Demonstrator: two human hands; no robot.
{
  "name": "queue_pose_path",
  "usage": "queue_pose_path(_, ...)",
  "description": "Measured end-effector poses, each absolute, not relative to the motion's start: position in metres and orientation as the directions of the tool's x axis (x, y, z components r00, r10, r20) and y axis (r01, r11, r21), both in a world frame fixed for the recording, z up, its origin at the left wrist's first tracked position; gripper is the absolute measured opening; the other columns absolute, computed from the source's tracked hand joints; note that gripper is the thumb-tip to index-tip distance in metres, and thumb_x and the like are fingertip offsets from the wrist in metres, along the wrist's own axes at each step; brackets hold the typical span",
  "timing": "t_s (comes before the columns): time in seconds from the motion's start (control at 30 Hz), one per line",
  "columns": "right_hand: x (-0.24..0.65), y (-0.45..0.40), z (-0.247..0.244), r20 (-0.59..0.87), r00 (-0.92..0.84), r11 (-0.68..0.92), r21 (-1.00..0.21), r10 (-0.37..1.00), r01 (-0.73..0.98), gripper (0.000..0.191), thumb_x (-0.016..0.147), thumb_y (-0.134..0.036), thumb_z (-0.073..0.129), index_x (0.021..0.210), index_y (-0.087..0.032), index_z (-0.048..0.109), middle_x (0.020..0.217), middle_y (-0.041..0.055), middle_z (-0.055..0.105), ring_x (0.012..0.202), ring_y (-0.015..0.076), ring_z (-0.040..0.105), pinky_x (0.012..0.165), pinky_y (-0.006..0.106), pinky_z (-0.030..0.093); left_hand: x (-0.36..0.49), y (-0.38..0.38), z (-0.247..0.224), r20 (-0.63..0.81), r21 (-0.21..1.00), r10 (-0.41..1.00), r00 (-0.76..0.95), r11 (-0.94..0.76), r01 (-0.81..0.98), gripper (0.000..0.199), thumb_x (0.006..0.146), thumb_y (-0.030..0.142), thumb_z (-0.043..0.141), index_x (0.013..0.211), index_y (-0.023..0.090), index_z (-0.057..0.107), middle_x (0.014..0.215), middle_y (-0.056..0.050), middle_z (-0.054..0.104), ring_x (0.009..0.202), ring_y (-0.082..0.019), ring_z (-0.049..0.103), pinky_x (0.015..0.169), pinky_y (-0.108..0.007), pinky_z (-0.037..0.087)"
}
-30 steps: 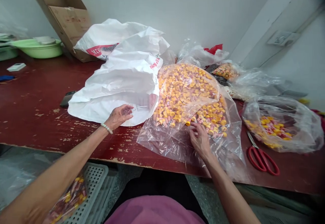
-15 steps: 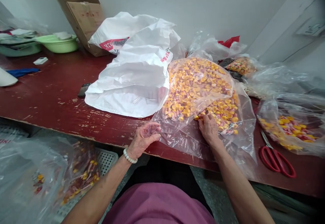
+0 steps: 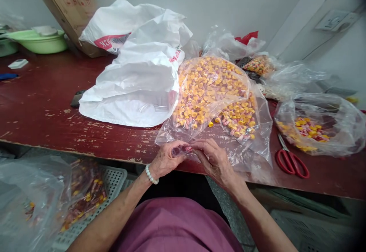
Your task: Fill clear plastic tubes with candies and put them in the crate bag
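Observation:
My left hand (image 3: 165, 159), with a pale bead bracelet at the wrist, is closed around clear plastic tubes (image 3: 175, 151) whose round open ends face right and up. My right hand (image 3: 213, 158) meets it above the table's front edge. Between its fingertips is a small red-and-white piece (image 3: 188, 149), right at the tubes' mouths; whether it is inside one I cannot tell. Just beyond the hands lies a clear plastic bag (image 3: 263, 134), spread open. Many small yellow-and-red pieces (image 3: 197, 105) are heaped in it, with one loose yellow piece (image 3: 211, 124) near the front.
Left of the heap, a white woven sack (image 3: 122, 80) lies open with clear tubes (image 3: 160, 108) inside. Red-handled scissors (image 3: 291, 163) and another clear bag (image 3: 343, 126) of pieces are at right. A green basin (image 3: 40, 45) and cardboard box (image 3: 71, 6) stand back left; a crate (image 3: 116, 179) is below.
My right hand has left the heap and come to my left hand, bringing a small red-and-white piece to the tubes. The view has shifted, so the table things appear further left.

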State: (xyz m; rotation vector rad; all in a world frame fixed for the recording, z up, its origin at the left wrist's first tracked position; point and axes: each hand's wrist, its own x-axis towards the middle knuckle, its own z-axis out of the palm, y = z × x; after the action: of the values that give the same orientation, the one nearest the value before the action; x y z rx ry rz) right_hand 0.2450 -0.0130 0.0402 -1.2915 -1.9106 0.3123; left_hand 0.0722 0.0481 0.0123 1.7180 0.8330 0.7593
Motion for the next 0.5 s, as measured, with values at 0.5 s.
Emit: queue_pose_path(0.5, 0.231, -0.012, 0.013, 0.491, -0.173, 0.466, -0.574, 0.854, 0.673, 0.050, 0.069, -0.042, 0.075, 0.104, -0.020, 0.047, 0.104, 0.0094, 0.052, 0.096, 0.0233, 0.051, 0.081, 0.039, 0.046, 0.078, 0.036, 0.006, -0.266, 0.868, 0.766, 0.585, 0.455, -0.199, 0.029, 0.063, 0.023, 0.076, 0.085, 0.013, 0.060, 0.068, 0.003, 0.057, 0.040, -0.001, 0.037, 0.034, -0.016, 0.022)
